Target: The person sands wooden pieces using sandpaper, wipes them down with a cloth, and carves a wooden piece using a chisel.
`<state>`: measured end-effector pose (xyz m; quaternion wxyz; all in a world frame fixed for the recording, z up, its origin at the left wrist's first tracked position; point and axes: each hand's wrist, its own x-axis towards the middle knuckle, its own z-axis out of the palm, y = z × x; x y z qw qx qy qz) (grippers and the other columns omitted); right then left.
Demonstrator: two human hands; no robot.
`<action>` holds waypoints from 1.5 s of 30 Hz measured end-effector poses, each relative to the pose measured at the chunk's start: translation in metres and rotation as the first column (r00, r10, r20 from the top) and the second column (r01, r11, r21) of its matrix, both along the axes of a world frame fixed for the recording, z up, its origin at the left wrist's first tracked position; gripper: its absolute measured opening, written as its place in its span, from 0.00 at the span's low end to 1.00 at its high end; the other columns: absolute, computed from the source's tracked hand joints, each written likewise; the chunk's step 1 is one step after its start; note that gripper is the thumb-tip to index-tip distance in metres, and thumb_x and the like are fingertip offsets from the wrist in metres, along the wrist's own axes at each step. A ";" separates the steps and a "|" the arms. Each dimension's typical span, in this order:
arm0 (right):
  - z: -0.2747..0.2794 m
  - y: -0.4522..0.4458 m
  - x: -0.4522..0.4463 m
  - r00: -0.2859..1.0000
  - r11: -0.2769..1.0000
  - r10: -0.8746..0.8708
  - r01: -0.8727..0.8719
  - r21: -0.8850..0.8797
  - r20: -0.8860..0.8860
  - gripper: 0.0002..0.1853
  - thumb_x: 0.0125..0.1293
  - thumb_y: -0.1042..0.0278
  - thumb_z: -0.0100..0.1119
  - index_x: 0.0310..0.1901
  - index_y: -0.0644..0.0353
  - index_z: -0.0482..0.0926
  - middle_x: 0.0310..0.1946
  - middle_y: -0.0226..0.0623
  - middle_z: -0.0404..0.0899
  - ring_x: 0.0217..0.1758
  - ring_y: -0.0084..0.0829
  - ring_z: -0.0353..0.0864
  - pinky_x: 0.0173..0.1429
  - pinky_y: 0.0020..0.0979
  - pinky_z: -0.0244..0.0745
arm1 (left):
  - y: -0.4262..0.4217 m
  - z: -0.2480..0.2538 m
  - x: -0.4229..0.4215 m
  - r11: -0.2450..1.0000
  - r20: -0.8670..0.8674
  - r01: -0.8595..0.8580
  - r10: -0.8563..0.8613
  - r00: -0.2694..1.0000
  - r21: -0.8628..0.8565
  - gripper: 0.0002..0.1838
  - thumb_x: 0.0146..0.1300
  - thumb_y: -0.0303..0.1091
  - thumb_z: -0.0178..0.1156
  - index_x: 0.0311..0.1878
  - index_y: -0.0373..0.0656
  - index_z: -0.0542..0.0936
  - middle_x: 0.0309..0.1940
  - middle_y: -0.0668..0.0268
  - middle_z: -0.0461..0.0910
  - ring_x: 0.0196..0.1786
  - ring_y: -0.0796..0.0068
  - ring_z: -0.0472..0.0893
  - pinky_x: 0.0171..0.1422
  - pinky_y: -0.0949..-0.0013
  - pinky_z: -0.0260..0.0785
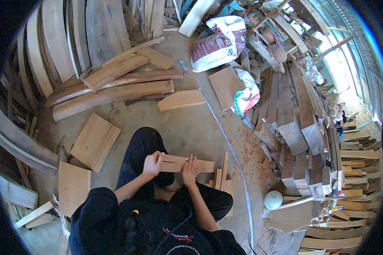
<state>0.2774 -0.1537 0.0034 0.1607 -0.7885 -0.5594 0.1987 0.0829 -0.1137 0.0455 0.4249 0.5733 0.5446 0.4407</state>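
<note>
A short, light brown wooden board [174, 164] with a narrow dark slit lies across in front of my seated body, above my legs. My left hand [152, 164] is closed round its left end. Further right, my right hand [190, 171] is closed on the board near its middle, fingers over the far edge. Whether a small thing is also under those fingers I cannot make out. Just past the board's right end are several wooden pieces, among them a narrow upright-looking strip [224, 171].
Loose planks [115, 98] lie on the floor ahead, with wide boards [95, 141] to the left. A blue-white hose or cord [227, 146] runs along the floor at right. Beyond it are stacked timbers [291, 127], a pale ball [273, 199] and a filled sack [219, 44].
</note>
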 end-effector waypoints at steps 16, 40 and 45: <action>-0.018 -0.015 0.008 0.983 0.958 -0.083 0.125 0.259 -0.166 0.28 0.70 0.61 0.42 0.66 0.65 0.50 0.57 0.50 0.64 0.60 0.50 0.64 0.62 0.44 0.58 | 0.001 -0.004 0.003 0.999 -0.035 -0.018 0.019 0.999 0.027 0.17 0.65 0.40 0.50 0.26 0.35 0.74 0.16 0.49 0.71 0.21 0.53 0.77 0.25 0.60 0.65; 0.034 -0.020 -0.061 0.902 0.887 0.405 -0.348 0.303 -0.151 0.31 0.70 0.62 0.37 0.69 0.66 0.41 0.70 0.56 0.39 0.75 0.50 0.35 0.74 0.41 0.33 | 0.002 -0.010 0.009 0.997 -0.038 -0.032 0.035 0.999 0.073 0.17 0.66 0.39 0.48 0.28 0.34 0.73 0.17 0.51 0.72 0.19 0.61 0.75 0.25 0.64 0.62; 0.012 0.010 -0.038 0.940 0.878 0.335 -0.283 0.386 -0.072 0.30 0.70 0.60 0.36 0.69 0.63 0.45 0.70 0.53 0.41 0.74 0.52 0.40 0.74 0.46 0.35 | 0.003 -0.004 0.004 1.000 -0.099 -0.027 0.028 0.995 0.013 0.18 0.65 0.40 0.50 0.25 0.35 0.73 0.17 0.49 0.72 0.22 0.52 0.77 0.26 0.60 0.64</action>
